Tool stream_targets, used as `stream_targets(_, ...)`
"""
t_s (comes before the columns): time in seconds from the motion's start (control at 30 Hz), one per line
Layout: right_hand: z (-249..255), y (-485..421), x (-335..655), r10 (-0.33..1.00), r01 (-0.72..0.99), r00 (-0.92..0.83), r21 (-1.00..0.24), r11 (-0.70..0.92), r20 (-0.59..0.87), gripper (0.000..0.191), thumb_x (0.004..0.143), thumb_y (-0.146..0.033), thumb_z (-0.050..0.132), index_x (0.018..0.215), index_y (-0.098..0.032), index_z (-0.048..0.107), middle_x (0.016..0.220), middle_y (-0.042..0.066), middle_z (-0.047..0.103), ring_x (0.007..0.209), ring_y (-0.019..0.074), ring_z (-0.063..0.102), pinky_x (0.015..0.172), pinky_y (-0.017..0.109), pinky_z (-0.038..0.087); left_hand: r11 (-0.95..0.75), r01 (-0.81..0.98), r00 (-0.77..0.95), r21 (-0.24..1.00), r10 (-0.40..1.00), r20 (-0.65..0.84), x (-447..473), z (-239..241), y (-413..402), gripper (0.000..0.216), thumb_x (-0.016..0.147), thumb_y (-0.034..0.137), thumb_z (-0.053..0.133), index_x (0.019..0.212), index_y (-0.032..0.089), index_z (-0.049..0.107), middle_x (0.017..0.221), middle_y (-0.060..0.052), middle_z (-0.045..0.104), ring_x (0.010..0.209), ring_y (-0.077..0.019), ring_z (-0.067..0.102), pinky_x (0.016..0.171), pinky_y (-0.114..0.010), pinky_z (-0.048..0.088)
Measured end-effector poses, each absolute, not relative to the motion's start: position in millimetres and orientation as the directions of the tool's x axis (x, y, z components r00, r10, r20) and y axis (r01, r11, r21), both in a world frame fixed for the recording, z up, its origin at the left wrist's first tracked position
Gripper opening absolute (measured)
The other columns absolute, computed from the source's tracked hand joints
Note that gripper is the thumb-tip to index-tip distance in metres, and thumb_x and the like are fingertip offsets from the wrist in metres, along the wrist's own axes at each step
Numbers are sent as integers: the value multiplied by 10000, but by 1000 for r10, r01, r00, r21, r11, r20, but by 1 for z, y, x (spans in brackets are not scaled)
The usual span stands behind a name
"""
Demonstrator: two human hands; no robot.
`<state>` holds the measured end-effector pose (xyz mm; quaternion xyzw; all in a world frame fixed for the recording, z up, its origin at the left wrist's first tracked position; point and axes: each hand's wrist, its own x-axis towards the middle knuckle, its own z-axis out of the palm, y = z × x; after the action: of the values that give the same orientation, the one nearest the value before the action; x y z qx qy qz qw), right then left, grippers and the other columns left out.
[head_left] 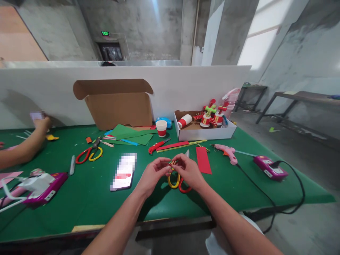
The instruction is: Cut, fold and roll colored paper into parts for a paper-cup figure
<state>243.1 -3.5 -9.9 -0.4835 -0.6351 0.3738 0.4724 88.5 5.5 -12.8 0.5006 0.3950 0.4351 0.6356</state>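
Observation:
My left hand and my right hand meet over the green table, fingers pinched together. Between them they hold a small folded strip of red, yellow and green paper. My right hand also grips scissors with one yellow and one red handle loop; the blade tip pokes up behind the fingers. A red paper rectangle lies just right of my right hand. A phone lies left of my left hand.
A white box of paper-cup figures, an open cardboard box, a paper cup, green paper sheets, a second pair of scissors, a red utility knife, a pink glue gun and power strips surround me. Another person's arm reaches in at left.

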Motion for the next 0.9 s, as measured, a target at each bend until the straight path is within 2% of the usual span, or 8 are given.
stream_targets(0.2, -8, -5, 246, 982, 67, -104, -984, 166, 158, 223, 660, -270, 710, 858, -215, 621, 806, -11, 642, 716, 137, 600, 658, 264, 490, 39, -112, 208, 993, 978, -15, 88, -14, 8, 339, 605, 394, 763, 812, 150, 652, 726, -11, 664, 661, -130, 599, 678, -270, 491)
stream_targets(0.37, -11, -3, 247, 990, -146, -135, -989, 31, 51, 233, 665, -337, 732, 842, -211, 647, 789, -17, 661, 684, 132, 637, 706, 289, 532, -20, -69, 191, 997, 981, 33, 85, -10, 8, 358, 607, 375, 753, 870, 158, 643, 780, -23, 679, 745, -152, 625, 743, -298, 510)
stream_targets(0.5, -13, -3, 245, 992, -126, -99, -990, 61, 74, 213, 663, -311, 731, 827, -207, 644, 773, -20, 665, 685, 130, 641, 696, 277, 531, -3, -151, 196, 988, 980, 33, 85, -10, 8, 426, 595, 325, 767, 960, 164, 617, 844, -22, 676, 813, -148, 624, 729, -272, 515)
stream_targets(0.67, -16, -1, 245, 990, -108, -84, -989, 104, 113, 224, 655, -275, 727, 851, -209, 643, 818, -12, 678, 709, 128, 639, 715, 277, 522, 26, -102, 208, 994, 978, -4, 85, -10, 8, 383, 576, 348, 776, 873, 156, 629, 746, -4, 662, 724, -140, 617, 711, -282, 515)
stream_targets(0.9, -16, 1, 251, 990, -59, -61, -990, 126, 129, 191, 679, -289, 714, 840, -208, 653, 807, -1, 688, 740, 149, 644, 753, 300, 513, -17, -50, 173, 999, 985, 26, 84, -10, 8, 360, 585, 409, 752, 822, 166, 630, 720, 0, 652, 698, -146, 616, 723, -297, 510)
